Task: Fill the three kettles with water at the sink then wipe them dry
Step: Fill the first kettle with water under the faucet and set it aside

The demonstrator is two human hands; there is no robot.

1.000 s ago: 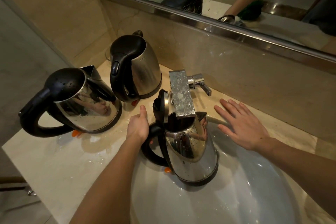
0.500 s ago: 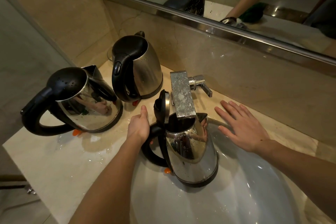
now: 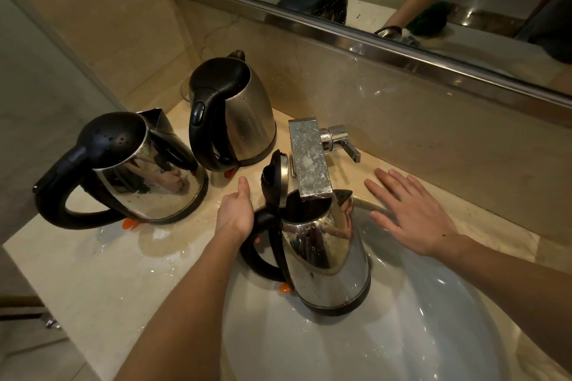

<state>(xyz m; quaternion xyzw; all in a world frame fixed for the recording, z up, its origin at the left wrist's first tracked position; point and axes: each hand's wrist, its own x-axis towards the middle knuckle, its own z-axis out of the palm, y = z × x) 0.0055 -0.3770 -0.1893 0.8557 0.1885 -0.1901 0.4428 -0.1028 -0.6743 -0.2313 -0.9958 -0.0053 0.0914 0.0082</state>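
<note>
Standing well left of the grip, a mirror-bright steel kettle with a black lid and looped black handle (image 3: 130, 170) sits closed on the wet beige stone counter (image 3: 93, 281). Just behind the grip, a duller brushed-steel kettle with a black lid (image 3: 238, 114) does the same. Both seem parked clear of the basin. The left hand (image 3: 236, 213) wraps the black handle of the third steel kettle (image 3: 325, 250), thumb up, holding it in the white sink basin (image 3: 433, 334) so its mouth lies under the flat square chrome spout (image 3: 309, 161). Its black hinged lid (image 3: 275, 182) stands upright beside the hand, clearing the spout. Whether water runs I cannot tell. Right of the grip, the right hand (image 3: 411, 216) lies flat with fingers spread on the basin's rim, holding nothing. It is near the chrome tap lever (image 3: 348, 148), probably ready to work it.
</note>
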